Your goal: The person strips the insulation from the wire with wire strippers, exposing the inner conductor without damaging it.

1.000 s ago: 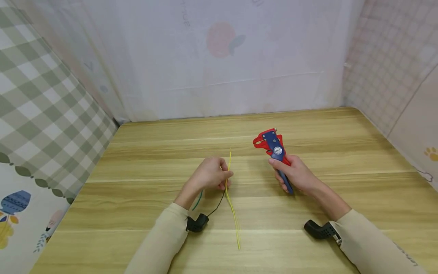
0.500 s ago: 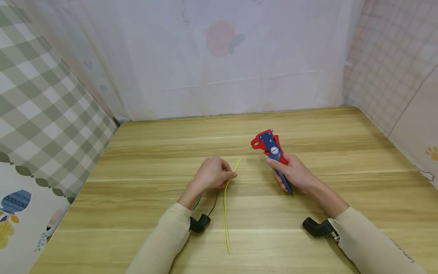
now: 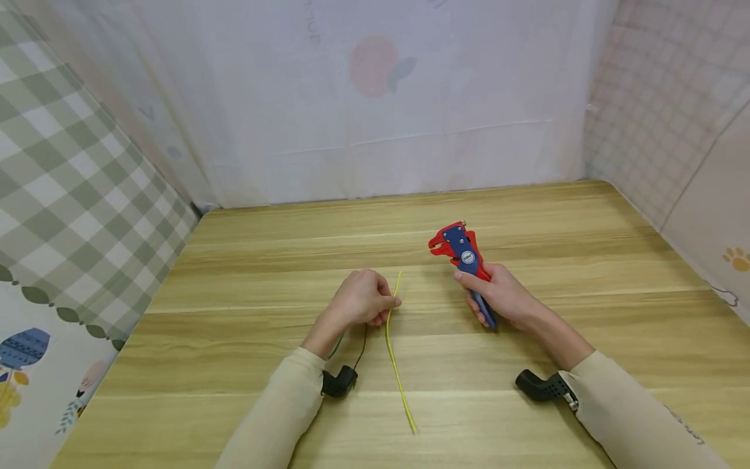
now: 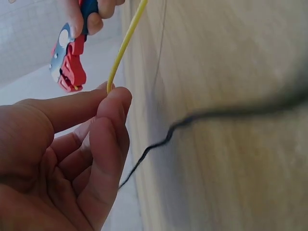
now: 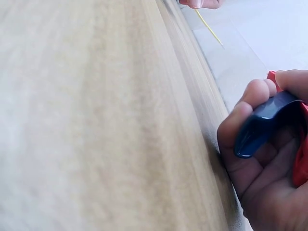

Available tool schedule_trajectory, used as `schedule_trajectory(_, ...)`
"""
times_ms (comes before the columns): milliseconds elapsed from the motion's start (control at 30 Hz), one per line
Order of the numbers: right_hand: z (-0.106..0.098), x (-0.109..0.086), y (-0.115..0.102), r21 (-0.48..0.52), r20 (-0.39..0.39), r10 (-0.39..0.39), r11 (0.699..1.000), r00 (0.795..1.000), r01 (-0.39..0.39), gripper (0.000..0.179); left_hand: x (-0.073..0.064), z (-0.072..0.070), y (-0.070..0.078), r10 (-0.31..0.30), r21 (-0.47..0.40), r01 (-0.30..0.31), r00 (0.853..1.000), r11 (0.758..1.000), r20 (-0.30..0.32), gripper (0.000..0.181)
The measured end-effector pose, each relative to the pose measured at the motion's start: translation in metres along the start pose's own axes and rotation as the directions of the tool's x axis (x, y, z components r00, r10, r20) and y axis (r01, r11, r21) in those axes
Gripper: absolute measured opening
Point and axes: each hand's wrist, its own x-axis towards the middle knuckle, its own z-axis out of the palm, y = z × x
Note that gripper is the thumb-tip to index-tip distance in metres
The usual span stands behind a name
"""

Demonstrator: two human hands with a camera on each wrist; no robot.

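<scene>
My left hand (image 3: 362, 299) pinches a thin yellow wire (image 3: 394, 355) between thumb and forefinger. A short end points away past the fingertips, while the longer tail hangs toward me. In the left wrist view, the wire (image 4: 126, 41) bends slightly as it leaves the pinch. My right hand (image 3: 504, 296) grips a red and blue wire stripper (image 3: 467, 256) by its handles, with its red nose turned left toward the wire's far end but apart from it. In the right wrist view, the fingers wrap round the dark blue handle (image 5: 262, 126).
Below the left hand, a thin dark cord (image 3: 361, 348) and a bit of green strand (image 3: 336, 346) show beside the black wrist camera (image 3: 340, 381). Another black wrist camera (image 3: 541, 386) is on the right sleeve. Cloth-covered walls (image 3: 457, 156) enclose the wooden table (image 3: 246, 260).
The yellow wire's near tail has swung left and then back right, and its far end has tipped right and partly back. The wire stripper has shifted slightly left.
</scene>
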Motion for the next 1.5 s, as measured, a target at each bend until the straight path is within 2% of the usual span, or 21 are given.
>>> schedule_trajectory(300, 0.000, -0.003, -0.002, 0.016, 0.015, -0.027, 1.000, 1.000, 0.026, 0.046, 0.000, -0.002, -0.001, -0.001, 0.036, 0.000, 1.000, 0.999, 0.019, 0.035)
schedule_trajectory(533, 0.001, -0.003, -0.001, 0.063, 0.025, -0.014, 0.998, 1.000, 0.012, 0.044, -0.001, -0.001, -0.002, -0.016, 0.029, 0.015, 1.000, 0.999, 0.021, 0.035)
schedule_trajectory(733, -0.005, -0.008, -0.003, 0.135, 0.089, -0.008, 0.991, 0.996, -0.004, 0.045, -0.001, -0.002, -0.002, -0.017, 0.051, 0.017, 1.000, 0.999, 0.013, 0.036)
schedule_trajectory(1000, -0.009, -0.011, -0.005, 0.129, 0.165, -0.023, 0.992, 0.986, 0.002, 0.051, -0.002, -0.002, -0.004, -0.008, 0.074, 0.006, 1.000, 0.997, 0.020, 0.037)
schedule_trajectory(1100, -0.010, -0.011, -0.005, 0.138, 0.169, -0.024, 0.990, 0.985, 0.001, 0.048, -0.005, -0.009, -0.004, 0.014, 0.095, -0.017, 1.000, 0.995, 0.025, 0.038)
schedule_trajectory(1200, -0.010, -0.011, -0.005, 0.151, 0.156, -0.015, 0.988, 0.988, -0.009, 0.044, -0.009, -0.023, -0.004, 0.036, 0.133, -0.038, 0.999, 0.990, 0.012, 0.038)
schedule_trajectory(1333, -0.009, -0.011, -0.006, 0.155, 0.133, -0.010, 0.988, 0.991, -0.011, 0.044, -0.015, -0.042, -0.006, 0.014, 0.212, -0.015, 1.000, 0.977, 0.004, 0.040)
schedule_trajectory(1400, -0.008, -0.010, -0.006, 0.152, 0.123, -0.015, 0.988, 0.992, -0.004, 0.045, -0.017, -0.046, -0.009, -0.011, 0.258, 0.004, 1.000, 0.966, 0.025, 0.042)
schedule_trajectory(1500, -0.006, -0.009, -0.005, 0.148, 0.096, -0.015, 0.989, 0.995, 0.000, 0.047, -0.017, -0.045, -0.012, -0.061, 0.314, 0.027, 0.993, 0.949, 0.098, 0.042)
